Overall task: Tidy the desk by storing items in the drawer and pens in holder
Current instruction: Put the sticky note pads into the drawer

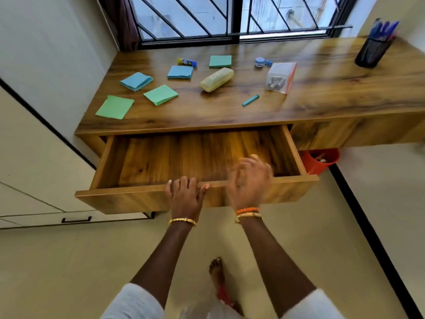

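Now your left hand (185, 194) is hooked over the front edge of the drawer (197, 157), fingers curled on the lip, gripping it. Your right hand (249, 180) hovers blurred just above the same edge; it looks loosely curled and holds nothing I can see, though the blur leaves that uncertain. The drawer stands pulled out and bare inside, so the opening looks done. Keep the left hand steadying the front and send the right up to the nearest things first.

Everything to be stored lies on the worktop (322, 93), well apart from the drawer: two blue sticky-note pads (136, 81) (180, 72), three green ones (115, 107) (160, 94) (220, 61), a glue stick (187, 62), a pale yellow case (216, 79), a small blue-capped jar (261, 62), a clear box (281, 77) and a teal pen cap or short marker (250, 100). Take the pads flat by their edges so loose sheets do not fan out. The mesh pen holder (372, 52) stands at the far right, already holding several blue pens.

The worktop is glossy wood grain under a barred window (230, 17), fitted into a corner; an orange bucket (319, 161) sits below on the pale floor.
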